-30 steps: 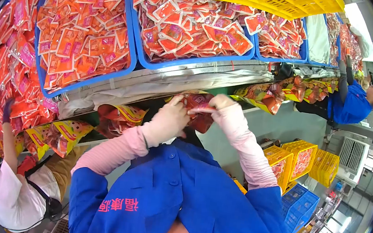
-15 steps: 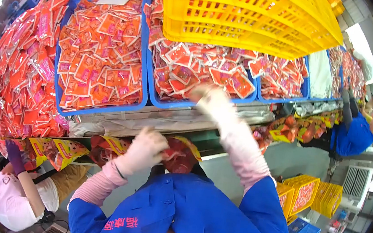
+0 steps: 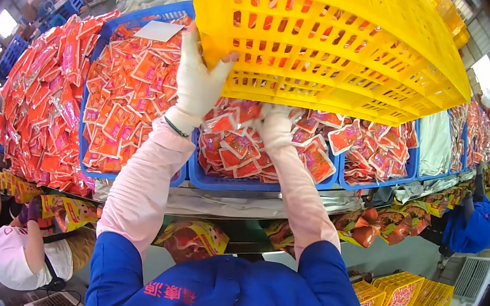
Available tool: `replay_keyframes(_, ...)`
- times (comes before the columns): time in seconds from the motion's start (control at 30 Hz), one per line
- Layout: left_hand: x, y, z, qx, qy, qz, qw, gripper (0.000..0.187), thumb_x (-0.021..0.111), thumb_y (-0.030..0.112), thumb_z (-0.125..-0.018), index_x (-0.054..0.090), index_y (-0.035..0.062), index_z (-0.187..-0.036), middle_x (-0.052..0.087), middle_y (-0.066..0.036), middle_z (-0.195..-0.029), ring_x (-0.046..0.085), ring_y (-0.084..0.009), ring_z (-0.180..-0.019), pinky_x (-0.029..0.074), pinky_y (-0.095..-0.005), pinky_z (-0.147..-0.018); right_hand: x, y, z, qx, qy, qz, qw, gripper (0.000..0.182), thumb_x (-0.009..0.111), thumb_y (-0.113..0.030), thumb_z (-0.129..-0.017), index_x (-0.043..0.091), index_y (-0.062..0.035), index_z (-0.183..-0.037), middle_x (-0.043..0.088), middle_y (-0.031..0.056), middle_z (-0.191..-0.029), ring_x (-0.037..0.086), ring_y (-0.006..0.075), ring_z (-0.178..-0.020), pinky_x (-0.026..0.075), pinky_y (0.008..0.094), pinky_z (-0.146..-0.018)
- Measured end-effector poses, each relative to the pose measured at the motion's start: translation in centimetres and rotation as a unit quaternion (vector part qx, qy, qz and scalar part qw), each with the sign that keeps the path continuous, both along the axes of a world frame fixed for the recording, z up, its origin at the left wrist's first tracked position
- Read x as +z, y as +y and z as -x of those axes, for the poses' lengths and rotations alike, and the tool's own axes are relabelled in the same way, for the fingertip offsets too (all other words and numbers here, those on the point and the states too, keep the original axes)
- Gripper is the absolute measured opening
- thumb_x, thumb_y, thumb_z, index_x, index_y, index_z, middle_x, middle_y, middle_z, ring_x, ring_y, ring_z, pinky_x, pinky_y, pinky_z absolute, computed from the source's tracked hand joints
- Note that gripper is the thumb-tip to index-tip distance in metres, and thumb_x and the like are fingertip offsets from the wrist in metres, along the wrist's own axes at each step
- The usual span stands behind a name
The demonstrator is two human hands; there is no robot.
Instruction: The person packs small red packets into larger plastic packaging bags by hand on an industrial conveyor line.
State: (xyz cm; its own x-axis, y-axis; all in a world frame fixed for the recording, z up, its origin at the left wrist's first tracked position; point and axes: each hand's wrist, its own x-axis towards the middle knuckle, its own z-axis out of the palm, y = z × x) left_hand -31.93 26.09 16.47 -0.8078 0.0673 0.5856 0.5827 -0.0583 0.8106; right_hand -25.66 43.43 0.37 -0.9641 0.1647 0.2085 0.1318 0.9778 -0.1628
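Note:
My gloved left hand (image 3: 200, 87) is at the lower left corner of a tilted yellow crate (image 3: 348, 92), its thumb on the front and its fingers round the side. Below the crate's edge, my gloved right hand (image 3: 275, 127) reaches among red packets (image 3: 236, 146) in the middle blue tray (image 3: 211, 182). The crate and packets hide most of that hand's fingertips, so what it holds cannot be made out. Red packets show through the crate's slots. Under my forearms hangs a red and yellow bag (image 3: 191, 240) along the bench edge.
To the left are another blue tray (image 3: 85, 135) of packets and a loose packet heap (image 3: 51, 101). More trays run to the right. A person in white (image 3: 22, 254) stands at left, another in blue (image 3: 473, 227) at right. Yellow crates (image 3: 401, 295) stand lower right.
My left hand has left the hanging bags and gone up to the yellow crate's corner. My right hand has moved to the packets beneath the crate's edge. The view has shifted.

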Motion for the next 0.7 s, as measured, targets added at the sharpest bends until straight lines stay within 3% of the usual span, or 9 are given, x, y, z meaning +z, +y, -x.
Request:
replay_keyframes(0.1,1.0,0.1,0.8,-0.005,0.010,0.011,1.000,0.058,0.076,0.005,-0.089,0.040,0.0009,-0.133,0.066,-0.014,-0.117,0.067,-0.0203,-0.106,0.054,-0.0323,-0.089,-0.1,-0.3,-3.4,0.139,-0.211,0.110,0.961,0.053,0.076,-0.038,-0.079,0.063,-0.0151,-0.125,0.064,0.0223,-0.118,0.058,0.0403,-0.121,0.033,0.0615,-0.112)
replay_keyframes(0.3,0.4,-0.7,1.4,0.026,0.033,0.050,0.998,0.067,0.079,0.010,-0.086,0.039,0.0035,-0.140,0.063,-0.014,-0.124,0.066,-0.0223,-0.109,0.055,-0.0332,-0.088,5.3,1.2,-1.8,0.035,0.157,0.188,0.969,0.068,0.088,-0.023,-0.070,0.059,-0.0087,-0.129,0.061,0.0175,-0.130,0.052,0.0437,-0.122,0.045,0.0510,-0.101)
replay_keyframes(0.33,0.6,-0.6,1.5,0.056,0.064,0.072,0.994,0.071,0.080,0.011,-0.085,0.039,0.0037,-0.142,0.061,-0.014,-0.127,0.065,-0.0225,-0.111,0.055,-0.0337,-0.088,5.7,-1.0,0.4,0.056,0.155,0.501,0.850,0.067,0.087,-0.027,-0.073,0.059,-0.0076,-0.131,0.065,0.0181,-0.123,0.056,0.0406,-0.116,0.047,0.0497,-0.096)
replay_keyframes(0.4,0.8,-0.5,1.8,0.052,0.068,0.062,0.994,0.078,0.083,0.017,-0.082,0.038,0.0032,-0.145,0.060,-0.015,-0.128,0.064,-0.0266,-0.113,0.054,-0.0365,-0.090,-0.5,-3.3,5.9,-0.004,0.387,0.051,0.921,0.052,0.080,-0.026,-0.079,0.063,-0.0070,-0.124,0.067,0.0192,-0.114,0.061,0.0361,-0.105,0.049,0.0455,-0.093)
replay_keyframes(0.43,0.8,-0.4,2.5,0.090,0.096,0.084,0.988,0.079,0.084,0.020,-0.081,0.039,0.0028,-0.144,0.060,-0.017,-0.127,0.064,-0.0293,-0.113,0.054,-0.0383,-0.091,-2.6,-3.6,7.4,0.005,0.385,0.055,0.921,0.052,0.080,-0.026,-0.079,0.063,-0.0070,-0.124,0.067,0.0192,-0.114,0.061,0.0361,-0.105,0.049,0.0455,-0.093)
replay_keyframes(0.57,5.5,-0.3,-0.8,0.078,0.058,0.125,0.987,0.077,0.076,0.007,-0.085,0.033,0.0008,-0.149,0.064,-0.016,-0.125,0.067,-0.0240,-0.108,0.056,-0.0348,-0.087,-7.3,-4.7,3.2,0.162,-0.026,0.149,0.975,0.026,0.070,-0.022,-0.080,0.068,-0.0115,-0.104,0.071,0.0172,-0.099,0.067,0.0370,-0.096,0.053,0.0435,-0.090)
replay_keyframes(0.6,6.4,-0.2,-1.3,0.027,0.018,0.087,0.996,0.074,0.073,0.000,-0.083,0.036,-0.0012,-0.147,0.066,-0.019,-0.120,0.069,-0.0256,-0.105,0.054,-0.0337,-0.088,-9.5,-6.7,0.4,0.021,0.175,0.300,0.938,0.023,0.069,-0.021,-0.079,0.069,-0.0140,-0.101,0.071,0.0172,-0.091,0.068,0.0398,-0.090,0.054,0.0454,-0.086)
replay_keyframes(0.63,6.6,-0.4,-0.9,0.028,0.051,0.095,0.994,0.073,0.075,0.001,-0.083,0.037,-0.0033,-0.145,0.062,-0.021,-0.125,0.066,-0.0289,-0.113,0.053,-0.0353,-0.094,-4.5,-5.4,-2.6,0.159,-0.120,0.051,0.979,0.029,0.070,-0.023,-0.080,0.069,-0.0172,-0.108,0.070,0.0205,-0.095,0.067,0.0418,-0.093,0.053,0.0455,-0.088)
replay_keyframes(0.7,4.6,-1.0,0.6,0.080,0.061,0.161,0.982,0.079,0.078,0.010,-0.084,0.033,0.0000,-0.148,0.063,-0.018,-0.126,0.067,-0.0262,-0.110,0.055,-0.0356,-0.089,-0.7,-3.9,-4.2,0.141,-0.205,0.149,0.957,0.039,0.074,-0.032,-0.081,0.068,-0.0176,-0.117,0.072,0.0190,-0.102,0.069,0.0356,-0.101,0.052,0.0480,-0.091)
